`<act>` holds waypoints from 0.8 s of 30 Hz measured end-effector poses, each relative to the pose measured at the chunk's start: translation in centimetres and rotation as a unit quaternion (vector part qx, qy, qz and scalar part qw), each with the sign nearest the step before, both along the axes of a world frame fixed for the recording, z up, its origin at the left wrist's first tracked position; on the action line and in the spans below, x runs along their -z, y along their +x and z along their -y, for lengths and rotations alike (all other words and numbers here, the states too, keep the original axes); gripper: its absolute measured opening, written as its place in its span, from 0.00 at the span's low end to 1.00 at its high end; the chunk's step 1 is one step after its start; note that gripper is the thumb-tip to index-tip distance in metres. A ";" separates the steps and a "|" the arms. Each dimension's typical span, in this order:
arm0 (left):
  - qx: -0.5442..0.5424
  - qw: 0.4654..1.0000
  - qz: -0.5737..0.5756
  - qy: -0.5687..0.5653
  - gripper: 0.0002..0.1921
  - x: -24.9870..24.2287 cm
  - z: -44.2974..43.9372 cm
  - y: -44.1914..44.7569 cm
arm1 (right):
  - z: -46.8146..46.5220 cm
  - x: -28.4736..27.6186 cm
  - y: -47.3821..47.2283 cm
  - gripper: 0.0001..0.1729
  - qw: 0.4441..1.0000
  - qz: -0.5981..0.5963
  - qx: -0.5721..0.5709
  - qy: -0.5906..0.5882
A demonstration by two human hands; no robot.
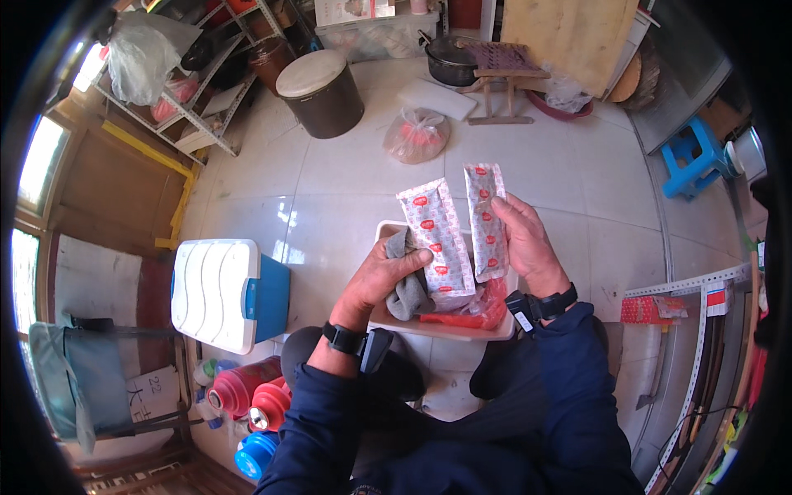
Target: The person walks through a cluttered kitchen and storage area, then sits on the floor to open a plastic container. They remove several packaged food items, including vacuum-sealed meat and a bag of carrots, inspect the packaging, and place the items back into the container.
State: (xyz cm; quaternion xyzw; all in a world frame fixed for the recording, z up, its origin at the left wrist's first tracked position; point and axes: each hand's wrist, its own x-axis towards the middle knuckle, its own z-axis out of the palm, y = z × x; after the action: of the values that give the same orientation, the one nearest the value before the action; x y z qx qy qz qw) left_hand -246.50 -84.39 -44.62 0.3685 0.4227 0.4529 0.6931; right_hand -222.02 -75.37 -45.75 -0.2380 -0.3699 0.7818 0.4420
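Observation:
My left hand grips a flat printed packet together with a folded grey cloth; the thumb lies on the packet's face. In my right hand is a second, narrower-looking packet of the same pattern, pinched along its right edge. Both packets stand roughly upright, side by side with a small gap between them. Below the hands, between my feet, sits an uncovered pale plastic bin. Inside the bin a red plastic bag shows; the packets and hands hide much of the rest.
A blue storage box with a white lid stands at left, near several thermos flasks. Ahead are a tied plastic bag, a lidded dark bucket and a small folding stool. Metal shelving borders the right, near a blue stool.

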 end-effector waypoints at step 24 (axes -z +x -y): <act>0.022 0.999 -0.023 0.012 0.14 -0.4 -0.1 -0.4 | 0.2 -0.1 -0.7 0.20 0.999 0.030 -0.037 0.001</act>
State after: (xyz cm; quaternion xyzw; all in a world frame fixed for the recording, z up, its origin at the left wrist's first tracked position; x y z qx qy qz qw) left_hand -246.85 -84.31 -44.19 0.3960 0.4253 0.4339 0.6885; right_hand -222.76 -75.59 -45.64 -0.2469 -0.3926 0.7894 0.4022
